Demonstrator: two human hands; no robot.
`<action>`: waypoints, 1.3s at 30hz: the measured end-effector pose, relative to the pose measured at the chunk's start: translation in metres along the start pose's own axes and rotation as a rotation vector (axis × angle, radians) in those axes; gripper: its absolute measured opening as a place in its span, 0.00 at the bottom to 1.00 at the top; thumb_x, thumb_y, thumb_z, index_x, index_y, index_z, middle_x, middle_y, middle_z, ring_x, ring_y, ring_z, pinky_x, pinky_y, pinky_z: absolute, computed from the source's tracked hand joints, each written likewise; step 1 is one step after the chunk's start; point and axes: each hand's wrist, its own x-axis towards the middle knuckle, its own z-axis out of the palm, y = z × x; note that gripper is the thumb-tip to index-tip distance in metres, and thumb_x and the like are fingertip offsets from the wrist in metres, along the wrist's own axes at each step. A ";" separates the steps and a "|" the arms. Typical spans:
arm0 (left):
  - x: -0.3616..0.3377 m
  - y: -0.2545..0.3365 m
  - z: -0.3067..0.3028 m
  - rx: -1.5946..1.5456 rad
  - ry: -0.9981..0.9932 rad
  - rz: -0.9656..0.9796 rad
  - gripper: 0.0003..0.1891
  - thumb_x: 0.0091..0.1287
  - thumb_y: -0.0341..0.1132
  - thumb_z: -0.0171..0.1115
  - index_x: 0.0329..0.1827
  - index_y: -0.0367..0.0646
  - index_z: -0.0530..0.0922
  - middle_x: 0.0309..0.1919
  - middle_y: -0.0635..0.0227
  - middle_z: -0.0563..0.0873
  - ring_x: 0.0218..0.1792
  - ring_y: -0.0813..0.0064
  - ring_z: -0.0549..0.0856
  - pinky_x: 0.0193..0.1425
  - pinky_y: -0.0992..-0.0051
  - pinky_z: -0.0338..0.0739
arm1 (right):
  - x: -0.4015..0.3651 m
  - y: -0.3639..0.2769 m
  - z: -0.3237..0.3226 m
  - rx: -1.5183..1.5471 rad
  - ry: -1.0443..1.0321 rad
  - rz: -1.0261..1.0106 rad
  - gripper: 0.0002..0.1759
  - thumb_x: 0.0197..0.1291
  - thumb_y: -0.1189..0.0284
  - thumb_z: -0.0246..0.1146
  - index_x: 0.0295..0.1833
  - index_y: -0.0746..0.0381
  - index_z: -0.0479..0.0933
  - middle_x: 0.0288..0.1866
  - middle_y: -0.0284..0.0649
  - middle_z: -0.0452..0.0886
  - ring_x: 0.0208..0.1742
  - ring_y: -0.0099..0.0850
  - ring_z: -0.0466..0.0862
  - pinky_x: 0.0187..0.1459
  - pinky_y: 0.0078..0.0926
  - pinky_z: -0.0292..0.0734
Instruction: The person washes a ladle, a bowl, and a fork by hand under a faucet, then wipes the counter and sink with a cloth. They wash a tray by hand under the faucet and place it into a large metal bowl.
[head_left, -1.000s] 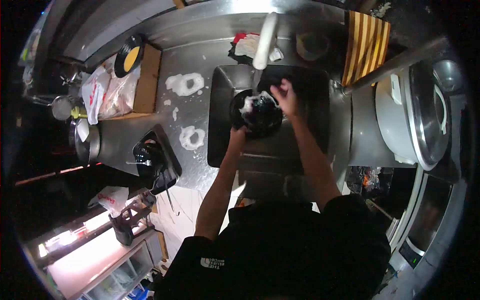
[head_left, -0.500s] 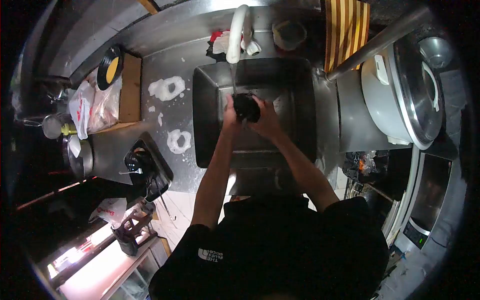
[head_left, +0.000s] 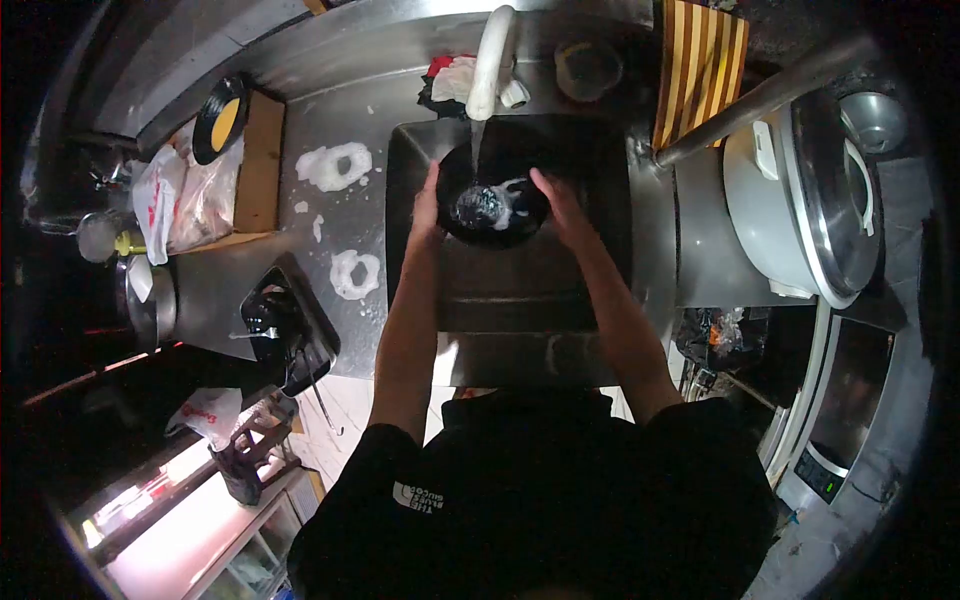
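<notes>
Both of my hands hold a round black bowl in the sink. My left hand grips its left rim, while my right hand has the right rim, thumb on top. Water runs from the white faucet into the bowl, where white suds and splashing water show. The bowl's open side faces up towards me.
On the steel counter left of the sink lie rings of foam. Beyond them stands a cardboard box with plastic bags. A dark tray holds utensils. At the right are a large white lidded cooker and a slanting metal pipe.
Half a second ago my hands were closer together around a smaller-looking dark shape. Now they are farther apart, and the bowl's round, open inside shows under the water.
</notes>
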 end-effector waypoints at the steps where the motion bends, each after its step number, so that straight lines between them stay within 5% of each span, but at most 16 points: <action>1: -0.013 0.001 0.000 -0.078 -0.153 -0.046 0.33 0.63 0.59 0.54 0.61 0.40 0.69 0.53 0.65 0.79 0.49 0.68 0.80 0.56 0.68 0.73 | -0.003 -0.010 -0.003 -0.303 -0.110 -0.233 0.18 0.62 0.67 0.56 0.55 0.63 0.74 0.57 0.54 0.72 0.58 0.46 0.74 0.59 0.36 0.66; 2: -0.017 -0.016 -0.017 -0.081 -0.150 -0.048 0.33 0.63 0.59 0.54 0.61 0.40 0.69 0.53 0.65 0.79 0.49 0.68 0.80 0.56 0.68 0.73 | -0.005 -0.019 -0.003 -0.605 -0.222 -0.466 0.17 0.62 0.67 0.56 0.53 0.64 0.75 0.55 0.53 0.74 0.57 0.44 0.75 0.59 0.36 0.66; 6: -0.016 -0.072 -0.061 -0.263 -0.313 0.090 0.31 0.67 0.57 0.48 0.64 0.42 0.65 0.56 0.63 0.76 0.57 0.67 0.74 0.64 0.61 0.65 | 0.024 0.014 0.025 -0.430 -0.277 -0.535 0.16 0.61 0.73 0.58 0.55 0.60 0.75 0.54 0.40 0.76 0.51 0.31 0.78 0.52 0.29 0.72; 8: -0.028 -0.073 -0.065 -0.400 -0.238 0.024 0.30 0.68 0.56 0.47 0.64 0.43 0.65 0.56 0.62 0.76 0.58 0.65 0.72 0.66 0.58 0.63 | 0.031 -0.027 0.043 0.564 -0.127 0.660 0.16 0.60 0.70 0.60 0.54 0.58 0.75 0.51 0.38 0.78 0.47 0.27 0.79 0.46 0.27 0.75; 10: -0.037 -0.069 -0.067 -0.335 -0.292 0.091 0.27 0.69 0.55 0.46 0.61 0.43 0.68 0.54 0.62 0.76 0.55 0.66 0.75 0.62 0.60 0.68 | 0.033 -0.009 0.046 0.427 -0.138 0.856 0.18 0.60 0.62 0.59 0.53 0.59 0.75 0.49 0.37 0.79 0.46 0.28 0.79 0.43 0.26 0.76; 11: -0.039 -0.066 -0.065 -0.316 -0.308 0.116 0.26 0.69 0.54 0.46 0.60 0.43 0.69 0.54 0.62 0.77 0.54 0.66 0.75 0.61 0.61 0.69 | 0.035 0.036 0.042 0.440 -0.213 0.765 0.19 0.59 0.61 0.59 0.53 0.60 0.75 0.49 0.37 0.79 0.46 0.29 0.79 0.44 0.27 0.75; 13: -0.034 -0.060 -0.045 -0.320 0.155 -0.004 0.25 0.70 0.53 0.45 0.55 0.40 0.72 0.52 0.63 0.78 0.49 0.68 0.78 0.53 0.65 0.75 | 0.037 0.148 0.026 0.530 -0.411 0.431 0.22 0.58 0.58 0.59 0.53 0.61 0.74 0.49 0.38 0.79 0.47 0.31 0.79 0.46 0.29 0.75; 15: -0.037 -0.052 -0.029 -0.062 0.146 0.035 0.25 0.70 0.54 0.45 0.53 0.39 0.73 0.49 0.63 0.79 0.46 0.68 0.79 0.49 0.67 0.76 | 0.024 0.189 0.009 0.967 -0.691 0.468 0.22 0.63 0.54 0.51 0.51 0.58 0.76 0.50 0.36 0.79 0.48 0.28 0.79 0.46 0.26 0.75; 20: -0.032 -0.034 -0.014 0.108 -0.011 -0.016 0.26 0.66 0.57 0.51 0.48 0.40 0.75 0.38 0.67 0.80 0.36 0.72 0.80 0.35 0.68 0.76 | 0.010 0.182 -0.017 0.850 -0.334 0.557 0.26 0.63 0.51 0.52 0.60 0.56 0.70 0.53 0.34 0.78 0.54 0.30 0.76 0.52 0.32 0.71; 22: -0.006 -0.050 -0.022 0.035 0.122 -0.013 0.33 0.64 0.60 0.52 0.55 0.37 0.72 0.47 0.60 0.78 0.45 0.66 0.79 0.44 0.64 0.77 | 0.014 0.180 -0.018 0.716 -0.315 0.552 0.28 0.63 0.51 0.53 0.63 0.56 0.68 0.53 0.34 0.78 0.55 0.31 0.75 0.54 0.34 0.70; 25: 0.023 -0.063 -0.030 0.364 0.312 0.014 0.32 0.68 0.57 0.46 0.56 0.33 0.72 0.50 0.59 0.80 0.47 0.63 0.81 0.51 0.66 0.75 | 0.005 0.121 -0.011 0.107 -0.363 0.107 0.25 0.62 0.54 0.56 0.62 0.54 0.70 0.51 0.34 0.78 0.51 0.31 0.77 0.52 0.31 0.70; 28: 0.009 -0.052 -0.013 0.131 0.167 -0.119 0.33 0.67 0.59 0.46 0.58 0.35 0.71 0.52 0.59 0.79 0.50 0.64 0.79 0.53 0.68 0.74 | -0.005 0.069 -0.009 -0.140 -0.505 0.076 0.34 0.60 0.55 0.59 0.68 0.60 0.61 0.69 0.42 0.61 0.71 0.37 0.59 0.68 0.37 0.57; 31: 0.007 -0.049 -0.007 -0.089 -0.039 -0.214 0.33 0.65 0.60 0.48 0.60 0.40 0.70 0.51 0.60 0.79 0.51 0.64 0.78 0.54 0.64 0.73 | -0.024 -0.014 0.017 -0.177 -0.321 0.189 0.30 0.63 0.57 0.57 0.65 0.63 0.63 0.68 0.43 0.63 0.69 0.40 0.62 0.68 0.40 0.55; 34: -0.025 -0.033 0.013 0.209 -0.043 -0.110 0.33 0.64 0.62 0.50 0.61 0.43 0.70 0.48 0.62 0.80 0.50 0.64 0.77 0.52 0.61 0.73 | -0.029 0.018 0.049 -0.442 -0.136 0.061 0.20 0.61 0.66 0.59 0.56 0.63 0.72 0.51 0.43 0.78 0.54 0.35 0.76 0.56 0.30 0.68; 37: -0.020 -0.050 0.006 0.305 -0.143 -0.061 0.34 0.61 0.62 0.55 0.61 0.44 0.69 0.47 0.65 0.80 0.49 0.62 0.77 0.52 0.55 0.72 | -0.058 0.016 0.078 0.387 -0.196 0.251 0.15 0.62 0.69 0.57 0.52 0.64 0.74 0.48 0.48 0.79 0.52 0.38 0.77 0.56 0.30 0.67; 39: 0.008 -0.076 -0.033 0.180 -0.174 -0.126 0.35 0.61 0.61 0.56 0.61 0.44 0.69 0.48 0.65 0.79 0.50 0.63 0.77 0.53 0.58 0.71 | -0.066 0.009 0.077 -0.143 -0.426 0.069 0.14 0.61 0.71 0.57 0.51 0.64 0.74 0.45 0.47 0.79 0.51 0.39 0.78 0.55 0.31 0.69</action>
